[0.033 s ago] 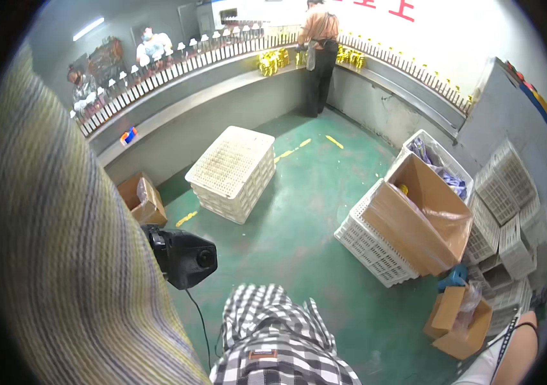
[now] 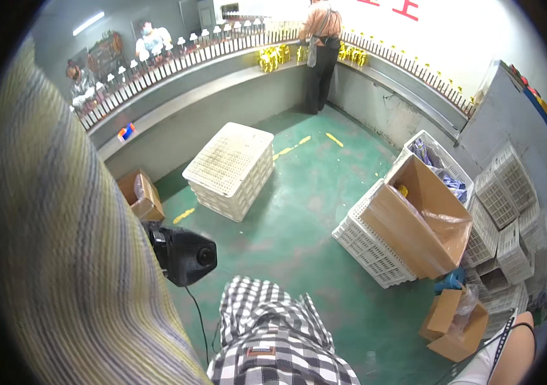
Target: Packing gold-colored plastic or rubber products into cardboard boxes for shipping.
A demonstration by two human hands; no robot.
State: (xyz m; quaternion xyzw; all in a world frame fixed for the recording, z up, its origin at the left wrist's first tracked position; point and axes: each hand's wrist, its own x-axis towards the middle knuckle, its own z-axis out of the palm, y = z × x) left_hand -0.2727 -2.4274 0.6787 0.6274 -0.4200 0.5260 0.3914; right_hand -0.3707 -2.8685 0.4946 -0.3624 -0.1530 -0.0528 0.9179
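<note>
Neither of my hands shows in the head view. Striped knitted cloth (image 2: pixel 87 244), seen very close, fills the left side and hides what lies behind it. Beside it sits a black device (image 2: pixel 187 255) with a round lens and a thin cable hanging down. Black-and-white checked cloth (image 2: pixel 273 321) covers my front at the lower edge. At the lower right a bare piece of my right arm (image 2: pixel 518 337) appears, with a white sleeve and a dark cord on it; its hand is out of the picture.
White plastic crates (image 2: pixel 231 170) are stacked on the green floor (image 2: pixel 292 237). An open carton (image 2: pixel 414 218) rests on crates at right, with a smaller carton (image 2: pixel 456 324) nearby. A person (image 2: pixel 321 54) stands by the curved line (image 2: pixel 177 102) holding upright pegs, near gold pieces (image 2: pixel 274 58).
The whole view has shifted very slightly. The checked cloth shows a little higher, and the person at the line leans a bit differently. No hand has come into view.
</note>
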